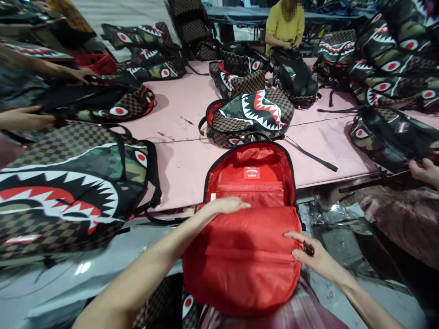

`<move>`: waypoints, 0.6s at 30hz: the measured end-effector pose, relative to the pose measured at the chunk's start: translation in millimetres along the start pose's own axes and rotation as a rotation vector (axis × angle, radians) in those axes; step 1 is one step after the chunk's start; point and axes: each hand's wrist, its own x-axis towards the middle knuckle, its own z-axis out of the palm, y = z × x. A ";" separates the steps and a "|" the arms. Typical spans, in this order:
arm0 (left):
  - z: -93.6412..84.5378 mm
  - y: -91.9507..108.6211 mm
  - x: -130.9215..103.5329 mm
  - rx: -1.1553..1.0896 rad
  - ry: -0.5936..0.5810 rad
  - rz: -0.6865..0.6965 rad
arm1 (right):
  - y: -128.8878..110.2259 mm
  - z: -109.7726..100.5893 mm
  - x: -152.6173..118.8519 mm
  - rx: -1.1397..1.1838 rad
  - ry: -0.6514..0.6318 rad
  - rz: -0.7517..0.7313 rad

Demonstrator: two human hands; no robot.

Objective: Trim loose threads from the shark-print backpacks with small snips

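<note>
A backpack lies unzipped before me, its red lining showing, with its front panel folded down toward my lap. My left hand reaches across its inside, fingers stretched out and held near the lining by the inner pocket. At the panel's right edge, my right hand grips the red fabric between thumb and fingers. A small dark object shows at this hand; its kind I cannot make out. A label sits on the back lining.
On the pink table lies a shark-mouth backpack just beyond mine. A large one is at left, and a pile stands at right. Co-workers' hands handle bags on both sides; a person in yellow works opposite.
</note>
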 end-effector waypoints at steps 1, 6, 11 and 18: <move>9.6 0.6 -7.1 0.006 -0.068 0.005 | -2.9 -4.5 -3.1 -0.022 -0.044 0.006; 26.5 3.3 -37.5 0.033 -0.206 -0.054 | -35.3 -47.0 17.0 -0.218 -0.142 -0.058; 19.8 17.7 -38.3 0.084 -0.201 -0.065 | -80.3 -49.7 115.9 -0.687 0.153 -0.319; 38.8 -1.6 -41.5 0.133 -0.036 -0.231 | -82.6 0.0 197.4 -1.213 -0.076 -0.133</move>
